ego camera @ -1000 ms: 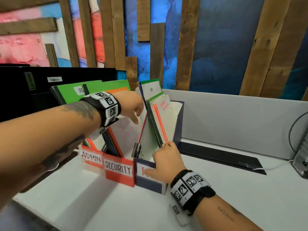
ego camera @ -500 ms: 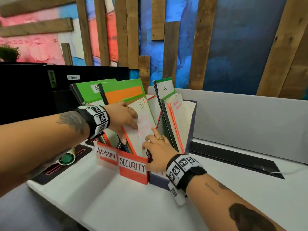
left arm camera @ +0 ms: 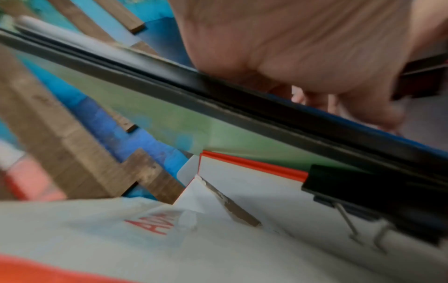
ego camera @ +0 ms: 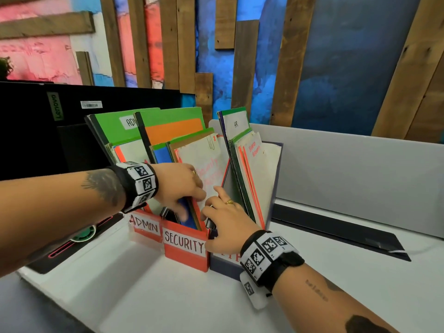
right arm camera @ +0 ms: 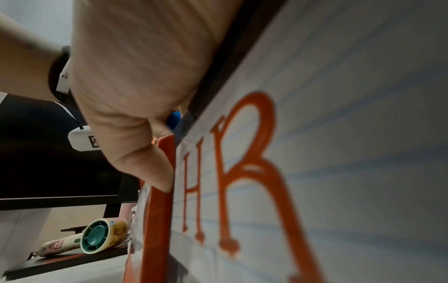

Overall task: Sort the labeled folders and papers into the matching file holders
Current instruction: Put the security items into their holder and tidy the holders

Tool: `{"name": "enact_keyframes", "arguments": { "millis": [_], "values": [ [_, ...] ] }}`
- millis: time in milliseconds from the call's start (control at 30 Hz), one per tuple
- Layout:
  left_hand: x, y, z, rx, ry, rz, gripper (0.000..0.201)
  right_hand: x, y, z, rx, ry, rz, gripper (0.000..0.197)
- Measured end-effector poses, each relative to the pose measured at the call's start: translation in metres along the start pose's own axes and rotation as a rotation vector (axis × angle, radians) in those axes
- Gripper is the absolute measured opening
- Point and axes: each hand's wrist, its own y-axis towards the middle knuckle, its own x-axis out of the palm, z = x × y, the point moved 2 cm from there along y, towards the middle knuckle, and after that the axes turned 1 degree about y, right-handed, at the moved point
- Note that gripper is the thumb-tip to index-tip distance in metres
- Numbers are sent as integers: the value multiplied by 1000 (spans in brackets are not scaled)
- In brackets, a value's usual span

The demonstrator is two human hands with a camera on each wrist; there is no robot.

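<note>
Three labeled holders stand in a row: ADMIN [ego camera: 146,227], SECURITY [ego camera: 184,244] and dark blue HR [ego camera: 224,266]. A white security paper [ego camera: 204,162] with red writing and a paper clip stands low in the SECURITY holder, among green, orange and blue folders. My left hand [ego camera: 187,193] reaches into that holder and grips the paper with the folders behind it, thumb on the near side. In the left wrist view its fingers [left arm camera: 363,113] curl over a black folder edge. My right hand [ego camera: 213,205] rests on the HR holder's front, index finger against the paper's lower right edge, holding nothing.
A black monitor [ego camera: 28,131] stands behind the ADMIN holder. A small handheld fan [ego camera: 83,235] lies on a dark mat at left. A grey partition [ego camera: 348,169] runs along the desk's back, with a black mat [ego camera: 336,224] in front. White desk [ego camera: 144,296] lies before the holders.
The security paper has gone down into the SECURITY holder. My left hand moved down with it. My right hand slid from the HR holder's front toward the paper's lower edge.
</note>
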Motion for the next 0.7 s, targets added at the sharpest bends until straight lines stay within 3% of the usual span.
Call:
{"name": "enact_keyframes", "arguments": {
  "millis": [67, 167, 300, 400, 633, 700],
  "values": [
    [5, -1, -3, 45, 53, -73, 64, 0, 0, 1, -2, 13, -2, 45],
    [2, 1, -13, 42, 78, -150, 59, 2, 2, 3, -7, 36, 3, 45],
    [-2, 22, -16, 36, 133, -134, 40, 2, 2, 3, -23, 34, 9, 44],
    [-3, 43, -17, 3, 186, -126, 40, 1, 2, 4, -28, 36, 14, 46],
    [-9, 84, -25, -195, 214, -100, 32, 0, 0, 4, -34, 63, 16, 53],
    [-10, 88, -30, -236, 184, -114, 41, -2, 1, 4, -35, 47, 20, 54]
  ]
}}
